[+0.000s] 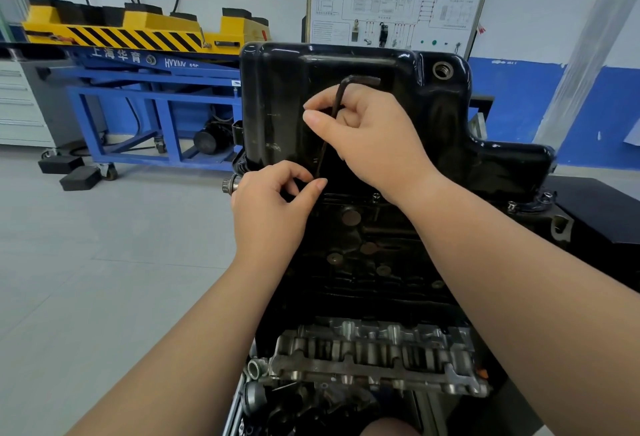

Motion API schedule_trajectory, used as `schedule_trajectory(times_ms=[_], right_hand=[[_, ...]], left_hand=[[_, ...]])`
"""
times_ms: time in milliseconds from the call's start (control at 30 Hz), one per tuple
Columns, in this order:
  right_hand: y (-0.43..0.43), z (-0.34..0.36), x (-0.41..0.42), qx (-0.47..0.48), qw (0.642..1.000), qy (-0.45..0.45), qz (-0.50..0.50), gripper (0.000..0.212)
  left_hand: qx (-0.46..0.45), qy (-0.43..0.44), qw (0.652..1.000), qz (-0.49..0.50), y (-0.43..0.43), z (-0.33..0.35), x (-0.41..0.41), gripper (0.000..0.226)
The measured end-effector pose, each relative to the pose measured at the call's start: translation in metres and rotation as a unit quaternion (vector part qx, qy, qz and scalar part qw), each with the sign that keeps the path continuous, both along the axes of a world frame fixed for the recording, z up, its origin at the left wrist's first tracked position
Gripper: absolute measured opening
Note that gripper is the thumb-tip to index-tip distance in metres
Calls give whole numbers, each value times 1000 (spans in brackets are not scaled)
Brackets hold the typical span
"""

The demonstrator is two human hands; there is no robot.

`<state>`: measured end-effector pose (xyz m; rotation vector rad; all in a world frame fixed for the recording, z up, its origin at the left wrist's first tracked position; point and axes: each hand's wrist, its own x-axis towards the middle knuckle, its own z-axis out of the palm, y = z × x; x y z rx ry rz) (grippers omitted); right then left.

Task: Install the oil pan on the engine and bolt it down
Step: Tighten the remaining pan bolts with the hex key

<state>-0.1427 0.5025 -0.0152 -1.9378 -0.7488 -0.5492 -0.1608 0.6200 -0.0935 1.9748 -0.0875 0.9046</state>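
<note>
Just behind right hand (367,137), oil pan (277,89).

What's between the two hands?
The hex key runs from the right hand down to the left hand, oil pan behind. Head view.

Glossy black painted metal on the oil pan (433,116); dull dark steel hex key (356,81); rough, matt grey casting on the engine (374,356).

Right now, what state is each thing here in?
oil pan, set on the engine
hex key, upright, tip at the pan's flange
right hand, grips the hex key near its bend
left hand, pinches the hex key's lower end
drain hole, open, no plug
</note>
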Motion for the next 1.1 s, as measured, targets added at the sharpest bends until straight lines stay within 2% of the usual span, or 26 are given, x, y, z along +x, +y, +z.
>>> schedule_trajectory(times_ms=[233, 500, 633, 767, 933, 1033, 1100], right_hand=[[-3, 6, -1, -56, 998, -25, 1, 17], [5, -3, 5, -21, 994, -62, -89, 33], [5, -3, 5, -26, 995, -51, -82, 29], [0, 1, 2, -39, 999, -1, -26, 10], [-4, 8, -2, -63, 998, 1, 10, 18], [-2, 6, -2, -70, 997, -23, -7, 19], [0, 4, 1, -57, 997, -42, -27, 30]], left_hand=[[5, -1, 1000, 6, 0, -1, 0, 11], [5, -4, 1000, 14, -1, -1, 0, 16], [12, -2, 1000, 11, 0, -1, 1, 14], [17, -2, 1000, 6, 1, -1, 1, 14], [20, -5, 1000, 9, 1, -1, 1, 15], [19, -6, 1000, 14, 0, -2, 1, 16], [21, -9, 1000, 17, 0, -2, 1, 18]])
